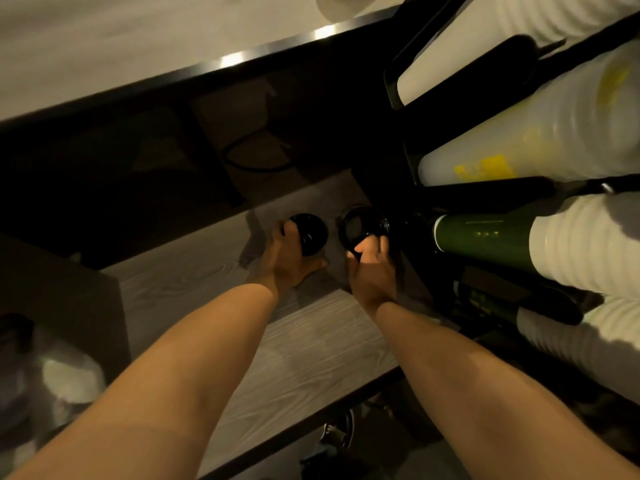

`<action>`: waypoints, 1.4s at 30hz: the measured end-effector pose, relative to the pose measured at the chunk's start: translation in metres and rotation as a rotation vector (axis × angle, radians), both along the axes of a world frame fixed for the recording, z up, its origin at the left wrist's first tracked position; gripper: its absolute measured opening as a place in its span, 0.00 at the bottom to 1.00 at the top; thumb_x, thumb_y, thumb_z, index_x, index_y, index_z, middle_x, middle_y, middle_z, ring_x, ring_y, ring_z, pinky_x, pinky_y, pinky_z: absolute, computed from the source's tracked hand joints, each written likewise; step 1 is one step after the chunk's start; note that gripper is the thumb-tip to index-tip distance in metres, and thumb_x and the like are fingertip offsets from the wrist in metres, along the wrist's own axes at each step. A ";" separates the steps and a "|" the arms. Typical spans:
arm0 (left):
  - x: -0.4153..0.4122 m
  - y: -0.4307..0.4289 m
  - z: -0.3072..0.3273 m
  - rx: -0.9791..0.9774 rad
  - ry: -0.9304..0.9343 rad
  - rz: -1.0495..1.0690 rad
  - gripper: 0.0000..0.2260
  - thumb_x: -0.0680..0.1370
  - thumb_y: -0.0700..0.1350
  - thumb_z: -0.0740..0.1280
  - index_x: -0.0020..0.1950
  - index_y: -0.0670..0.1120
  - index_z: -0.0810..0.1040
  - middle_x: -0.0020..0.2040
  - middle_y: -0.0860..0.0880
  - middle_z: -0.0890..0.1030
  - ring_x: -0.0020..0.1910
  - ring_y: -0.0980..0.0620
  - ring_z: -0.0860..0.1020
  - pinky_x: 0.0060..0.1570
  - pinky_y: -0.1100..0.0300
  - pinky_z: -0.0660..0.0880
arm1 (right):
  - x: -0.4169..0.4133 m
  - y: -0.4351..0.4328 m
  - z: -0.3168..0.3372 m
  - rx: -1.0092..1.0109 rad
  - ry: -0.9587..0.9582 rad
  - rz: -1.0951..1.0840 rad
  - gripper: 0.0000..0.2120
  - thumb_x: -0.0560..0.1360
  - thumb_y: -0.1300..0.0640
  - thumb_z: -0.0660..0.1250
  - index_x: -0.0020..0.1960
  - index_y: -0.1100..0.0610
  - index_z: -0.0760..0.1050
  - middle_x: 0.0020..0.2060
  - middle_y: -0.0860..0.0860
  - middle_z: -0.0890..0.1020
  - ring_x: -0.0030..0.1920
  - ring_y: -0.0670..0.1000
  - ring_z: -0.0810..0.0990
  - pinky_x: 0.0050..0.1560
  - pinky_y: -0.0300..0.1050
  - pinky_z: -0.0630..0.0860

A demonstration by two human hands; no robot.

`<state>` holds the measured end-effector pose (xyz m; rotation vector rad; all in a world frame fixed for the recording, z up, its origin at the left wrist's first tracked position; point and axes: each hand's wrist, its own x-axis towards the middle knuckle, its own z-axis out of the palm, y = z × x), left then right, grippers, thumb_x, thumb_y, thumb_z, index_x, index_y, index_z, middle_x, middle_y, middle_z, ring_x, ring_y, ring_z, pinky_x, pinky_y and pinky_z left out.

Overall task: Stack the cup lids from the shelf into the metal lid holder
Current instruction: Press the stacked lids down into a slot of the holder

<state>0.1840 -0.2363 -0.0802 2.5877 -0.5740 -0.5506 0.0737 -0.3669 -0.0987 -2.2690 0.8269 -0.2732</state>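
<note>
Grey wood-grain shelf [304, 344] sits under a dark counter edge, in dim light. Left hand [287, 261] is closed around a short stack of black lids [310, 233], its axis tilted up and to the right. Right hand [372, 271] pinches a second lid stack [358, 226] at the mouth of the metal lid holder [408, 225]; this stack lies sideways, with its axis running right into the holder. Lid counts per stack cannot be read. Holder outline is lost in shadow. Cup sleeves [568, 244] fill the right side, partly cropped.

Grey wood-grain shelf [180, 292], dimly lit. Black lids [311, 233] are seen at its far end, contact unclear.
</note>
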 end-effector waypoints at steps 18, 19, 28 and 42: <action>-0.001 0.004 0.008 -0.093 0.092 0.039 0.27 0.72 0.54 0.77 0.60 0.44 0.66 0.62 0.43 0.75 0.60 0.41 0.76 0.55 0.51 0.75 | 0.002 -0.014 0.025 -0.068 0.135 0.087 0.09 0.81 0.51 0.63 0.56 0.56 0.71 0.61 0.56 0.72 0.55 0.61 0.76 0.49 0.48 0.65; -0.001 0.005 0.009 -0.106 0.094 0.041 0.26 0.71 0.54 0.77 0.58 0.45 0.66 0.61 0.44 0.75 0.59 0.41 0.76 0.53 0.52 0.75 | 0.002 -0.015 0.026 -0.058 0.139 0.093 0.08 0.80 0.51 0.63 0.54 0.55 0.70 0.61 0.56 0.72 0.56 0.61 0.76 0.51 0.50 0.67; -0.009 0.012 0.030 -0.162 0.134 0.050 0.47 0.67 0.58 0.78 0.77 0.53 0.53 0.73 0.43 0.70 0.68 0.38 0.73 0.62 0.43 0.75 | 0.004 -0.010 0.045 -0.144 0.069 0.092 0.17 0.78 0.42 0.66 0.51 0.55 0.68 0.56 0.55 0.70 0.47 0.60 0.78 0.39 0.46 0.65; -0.043 0.074 0.092 -0.262 -0.051 0.100 0.42 0.71 0.48 0.76 0.78 0.56 0.55 0.74 0.43 0.60 0.70 0.39 0.68 0.63 0.52 0.71 | -0.007 0.059 0.116 -0.329 -0.092 0.197 0.14 0.82 0.44 0.58 0.58 0.54 0.69 0.48 0.50 0.79 0.46 0.57 0.81 0.38 0.46 0.65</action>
